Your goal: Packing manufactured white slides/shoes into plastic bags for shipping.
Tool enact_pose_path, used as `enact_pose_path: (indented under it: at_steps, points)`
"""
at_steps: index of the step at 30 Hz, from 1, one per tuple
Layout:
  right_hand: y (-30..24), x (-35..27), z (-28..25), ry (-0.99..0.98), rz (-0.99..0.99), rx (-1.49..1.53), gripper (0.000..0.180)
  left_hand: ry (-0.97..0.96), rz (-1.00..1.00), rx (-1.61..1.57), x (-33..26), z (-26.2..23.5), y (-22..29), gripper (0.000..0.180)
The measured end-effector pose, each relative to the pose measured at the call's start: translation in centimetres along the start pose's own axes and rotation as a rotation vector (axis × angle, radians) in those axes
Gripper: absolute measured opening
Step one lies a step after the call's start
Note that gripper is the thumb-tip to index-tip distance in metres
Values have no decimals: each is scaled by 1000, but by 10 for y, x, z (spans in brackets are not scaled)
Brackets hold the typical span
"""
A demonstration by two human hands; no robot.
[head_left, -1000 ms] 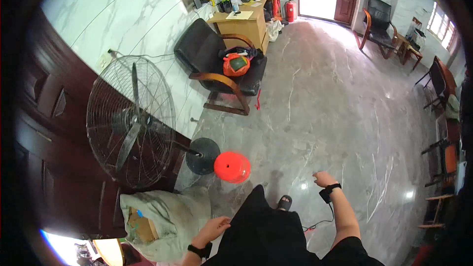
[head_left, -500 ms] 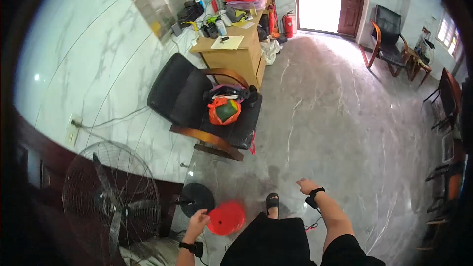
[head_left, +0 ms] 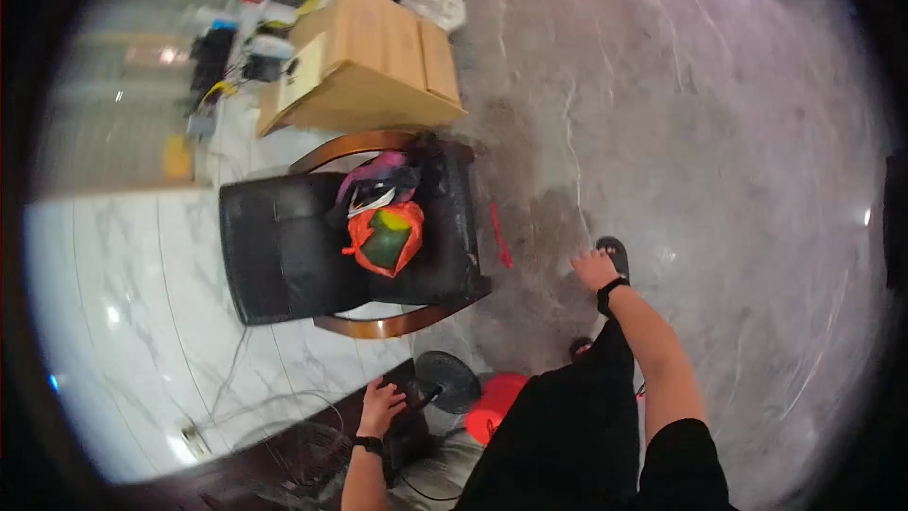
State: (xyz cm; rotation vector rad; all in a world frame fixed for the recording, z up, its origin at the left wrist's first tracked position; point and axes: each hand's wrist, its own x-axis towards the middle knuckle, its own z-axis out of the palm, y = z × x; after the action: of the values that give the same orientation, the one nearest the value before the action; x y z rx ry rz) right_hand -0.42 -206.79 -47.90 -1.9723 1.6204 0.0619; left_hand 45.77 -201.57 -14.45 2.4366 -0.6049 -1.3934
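Head view: left hand (head_left: 382, 407) and right hand (head_left: 596, 271) both free

Left, lower left of centre: fingers loosely spread, nothing gripped, near round black fan base (head_left: 452, 377). Right, right of centre: fingers slightly bent, nothing seen in it, beside black sandal (head_left: 615, 255). Red plastic stool (head_left: 494, 399), bottom centre, partly hidden by black clothing (head_left: 567, 416). Black armchair (head_left: 293, 246), left of centre, carries orange bag (head_left: 413, 246).

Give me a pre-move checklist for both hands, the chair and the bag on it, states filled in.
1. Left hand empty: ok, nothing visible in it.
2. Right hand empty: ok, nothing visible in it.
3. Orange bag on black chair's seat: ok.
4. Hand on bag: not ok, neither touches it.
5. Bag closed: not ok, green item shows.
6. Seat under bag clear: cannot tell, hidden.
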Motion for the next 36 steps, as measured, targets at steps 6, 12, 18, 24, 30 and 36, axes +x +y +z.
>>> enact_pose_path:
  at_steps: [6, 12, 18, 24, 30, 36]
  points:
    - [5, 87, 82, 132, 2, 197, 19, 153, -181, -4, 89, 19, 28, 78]
    - [-11, 162, 167, 153, -115, 285, 18, 371, -147, 13, 173, 31, 32, 96]
    - [-54, 240, 260, 219, -274, 359, 24, 444, 36, -297, 219, 26, 2, 91]
    - [-138, 338, 271, 297, -526, 413, 39, 990, 184, -284, 259, 20, -29, 66]
    - [-215, 446, 221, 371, -710, 237, 42, 1280, 411, 9, 255, 16, -46, 58]
    - [-199, 439, 192, 256, -777, 212, 33, 1339, 439, -138, 260, 38, -54, 74]
